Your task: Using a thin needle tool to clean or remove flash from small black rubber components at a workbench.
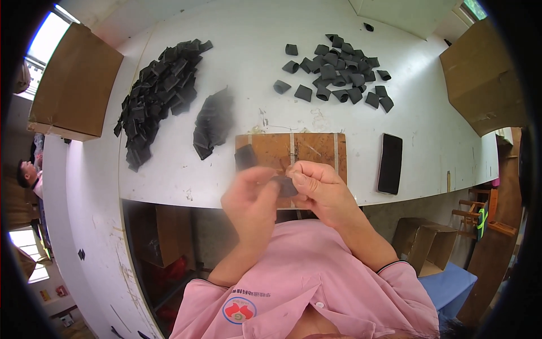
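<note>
White table [237, 34] is loaded with two heaps of flat black pieces [161, 93] and rolled ones [339, 70]. Brown board [316, 148] sits at the near edge. A small dark piece [285, 185] (curled, matte) is pinched between left hand [251, 200] and right hand [319, 189] fingers, above the board's edge.

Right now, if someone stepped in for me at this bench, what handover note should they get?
Left hand and right hand: both pinch one small black piece above the brown board.
Flat black pieces: long heap far left, smaller stack beside it.
Rolled black sleeves: scattered pile, far right of the white table.
Dark phone right of board.
Done: the rolled pile. Left: both flat heaps.
</note>
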A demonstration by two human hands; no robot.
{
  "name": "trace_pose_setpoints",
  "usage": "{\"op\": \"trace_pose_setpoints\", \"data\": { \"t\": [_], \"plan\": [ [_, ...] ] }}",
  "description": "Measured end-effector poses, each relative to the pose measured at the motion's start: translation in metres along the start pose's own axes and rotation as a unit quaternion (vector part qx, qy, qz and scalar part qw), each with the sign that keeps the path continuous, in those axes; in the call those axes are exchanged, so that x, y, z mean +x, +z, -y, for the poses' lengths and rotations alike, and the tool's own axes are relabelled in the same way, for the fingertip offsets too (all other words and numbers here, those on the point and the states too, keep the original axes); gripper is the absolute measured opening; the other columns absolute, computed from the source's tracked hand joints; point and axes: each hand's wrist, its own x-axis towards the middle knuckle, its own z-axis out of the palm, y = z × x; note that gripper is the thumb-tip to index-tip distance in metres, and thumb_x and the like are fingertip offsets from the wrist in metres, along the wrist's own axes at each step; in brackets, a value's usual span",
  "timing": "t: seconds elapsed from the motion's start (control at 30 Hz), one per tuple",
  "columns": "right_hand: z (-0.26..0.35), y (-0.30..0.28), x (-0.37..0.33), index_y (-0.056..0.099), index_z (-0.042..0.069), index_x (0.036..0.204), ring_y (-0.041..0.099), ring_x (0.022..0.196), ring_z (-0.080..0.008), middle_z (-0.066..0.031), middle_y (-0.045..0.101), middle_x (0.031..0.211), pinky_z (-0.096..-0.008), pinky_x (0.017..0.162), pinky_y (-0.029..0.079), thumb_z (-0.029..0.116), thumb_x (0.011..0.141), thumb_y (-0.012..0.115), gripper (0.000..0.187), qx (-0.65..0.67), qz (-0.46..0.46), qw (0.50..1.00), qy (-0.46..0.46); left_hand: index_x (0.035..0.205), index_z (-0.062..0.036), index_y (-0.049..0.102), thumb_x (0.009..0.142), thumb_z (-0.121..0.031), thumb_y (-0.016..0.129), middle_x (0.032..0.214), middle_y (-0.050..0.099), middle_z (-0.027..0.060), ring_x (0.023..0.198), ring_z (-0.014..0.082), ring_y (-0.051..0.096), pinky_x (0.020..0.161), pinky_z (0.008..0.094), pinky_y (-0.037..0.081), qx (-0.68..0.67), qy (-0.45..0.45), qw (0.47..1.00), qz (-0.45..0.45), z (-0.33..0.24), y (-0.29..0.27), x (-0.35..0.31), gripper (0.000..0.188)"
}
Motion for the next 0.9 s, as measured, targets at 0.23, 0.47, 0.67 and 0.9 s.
{"op": "trace_pose_setpoints", "data": {
  "t": [0.23,0.47,0.67,0.9],
  "plan": [
    [0.044,0.014,0.028,0.053,0.004,0.073,0.034,0.056,-0.0028,0.0061,0.043,0.061,-0.0189,0.049,0.031,0.022,0.088,0.05,0.024,-0.269,0.045,0.961,-0.053,0.108,0.0067,0.039,0.08,0.005,0.038,0.093,0.055,0.0232,0.03,0.0051,0.032,0.028,0.0172,0.025,-0.694,-0.333,0.611,0.185,-0.011,-0.019,0.03,0.028],
    [0.018,-0.011,0.031,0.054,0.003,0.076,0.039,0.055,-0.0046,0.003,0.044,0.061,-0.0212,0.045,0.033,0.017,0.084,0.055,0.017,-0.346,-0.001,0.932,-0.107,0.102,0.0022,0.048,0.081,0.0,0.048,0.09,0.057,0.0141,0.036,0.0039,0.034,0.032,0.016,0.026,-0.323,-0.215,0.914,0.116,0.018,-0.018,0.026,0.021],
    [0.019,0.007,0.012,0.054,0.0,0.085,0.051,0.061,-0.0151,-0.0073,0.05,0.077,-0.0285,0.051,0.043,0.02,0.073,0.066,0.026,-0.534,-0.126,0.743,-0.385,0.101,-0.0005,0.053,0.069,0.006,0.055,0.092,0.059,0.01,0.078,0.0195,0.058,0.07,0.0272,0.046,0.149,0.251,0.949,0.12,-0.004,-0.005,0.041,0.033],
    [0.009,0.018,0.012,0.056,0.002,0.086,0.053,0.063,-0.0209,-0.0081,0.052,0.077,-0.0299,0.051,0.045,0.011,0.063,0.071,0.029,-0.562,-0.107,0.706,-0.418,0.091,-0.003,0.056,0.083,-0.008,0.054,0.087,0.052,0.0087,0.088,0.0225,0.049,0.079,0.0339,0.043,-0.329,0.004,0.932,0.154,-0.002,-0.008,0.032,0.01]
  ]
}}
